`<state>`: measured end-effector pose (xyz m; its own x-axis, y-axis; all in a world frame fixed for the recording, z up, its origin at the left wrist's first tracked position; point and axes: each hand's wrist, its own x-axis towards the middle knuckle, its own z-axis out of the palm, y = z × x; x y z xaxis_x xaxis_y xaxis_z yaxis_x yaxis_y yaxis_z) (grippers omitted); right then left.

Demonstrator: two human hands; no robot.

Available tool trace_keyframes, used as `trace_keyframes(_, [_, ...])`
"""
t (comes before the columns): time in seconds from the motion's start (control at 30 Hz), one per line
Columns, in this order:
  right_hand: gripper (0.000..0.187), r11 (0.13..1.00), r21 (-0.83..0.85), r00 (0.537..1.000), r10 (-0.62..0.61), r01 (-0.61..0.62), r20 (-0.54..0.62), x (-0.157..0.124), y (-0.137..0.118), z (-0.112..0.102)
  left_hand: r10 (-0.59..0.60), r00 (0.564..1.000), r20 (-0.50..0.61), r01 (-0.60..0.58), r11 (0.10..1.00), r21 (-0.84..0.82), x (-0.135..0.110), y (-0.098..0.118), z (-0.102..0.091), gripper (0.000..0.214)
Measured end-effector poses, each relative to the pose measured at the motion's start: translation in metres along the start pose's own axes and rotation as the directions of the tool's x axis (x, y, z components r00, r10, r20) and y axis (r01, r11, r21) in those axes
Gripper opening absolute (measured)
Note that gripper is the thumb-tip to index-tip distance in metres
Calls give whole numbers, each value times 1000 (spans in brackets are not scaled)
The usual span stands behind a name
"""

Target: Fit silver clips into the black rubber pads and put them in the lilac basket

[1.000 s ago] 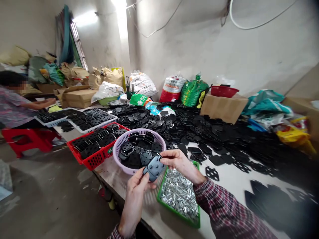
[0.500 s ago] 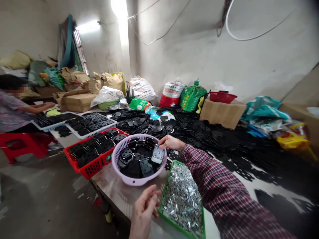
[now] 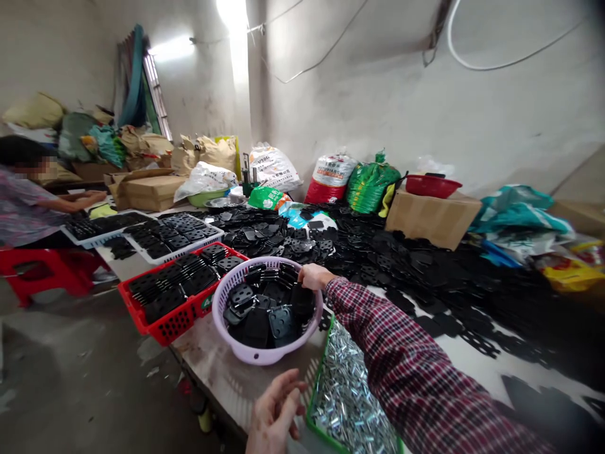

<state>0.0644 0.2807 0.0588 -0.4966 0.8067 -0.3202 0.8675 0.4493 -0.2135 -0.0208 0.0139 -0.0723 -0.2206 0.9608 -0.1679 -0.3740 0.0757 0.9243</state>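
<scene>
My right hand [image 3: 312, 276] reaches over the far right rim of a lilac plastic basket [image 3: 246, 350] that holds several black plates with holes. Its fingers curl down onto one black plate [image 3: 302, 300] standing on edge against the basket's inner wall. My left hand [image 3: 276, 413] hovers low at the table's near edge, fingers loosely apart and holding nothing, beside the left corner of a green tray [image 3: 326, 353] full of small shiny metal pins [image 3: 352, 403]. A plaid sleeve covers my right arm.
A red crate [image 3: 163, 325] and white trays [image 3: 189, 243] of stacked black plates stand left of the basket. Loose black plates [image 3: 401, 265] cover the table. A cardboard box [image 3: 432, 217], a red basin [image 3: 432, 185] and sacks line the wall. Another person [image 3: 28, 202] sits far left by a red stool [image 3: 42, 268].
One second ago both hands held a plate together near my body. My right hand then carried it into the basket and now lowers it at the rim; my left hand dropped away.
</scene>
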Motion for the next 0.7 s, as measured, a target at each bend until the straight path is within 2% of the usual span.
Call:
trace_keyframes(0.2, [19, 995, -102, 993, -33, 21, -117, -11, -12, 8, -6, 1000, 16, 5, 999, 42, -3, 4, 5, 58])
trace_keyframes(0.33, [19, 996, -83, 975, -57, 40, -216, -49, 3, 5, 27, 1000, -8, -26, 991, 131, -12, 14, 9, 55])
trace_keyframes(0.43, [24, 999, -43, 956, -8, -5, -294, -99, 45, 0, 70, 995, -67, -55, 978, 202, -18, 22, 9, 51])
trace_keyframes(0.53, [25, 984, -22, 930, 162, -179, -329, -162, 103, 7, 121, 984, -134, -86, 966, 243, -20, 27, 10, 48])
trace_keyframes(0.63, [20, 932, -14, 897, 344, -362, -278, -222, 152, 34, 146, 981, -128, -119, 973, 198, -23, 27, 20, 43])
trace_keyframes(0.7, [16, 905, -2, 879, 413, -426, -238, -248, 170, 60, 135, 988, -76, -118, 975, 189, -28, 27, 35, 42])
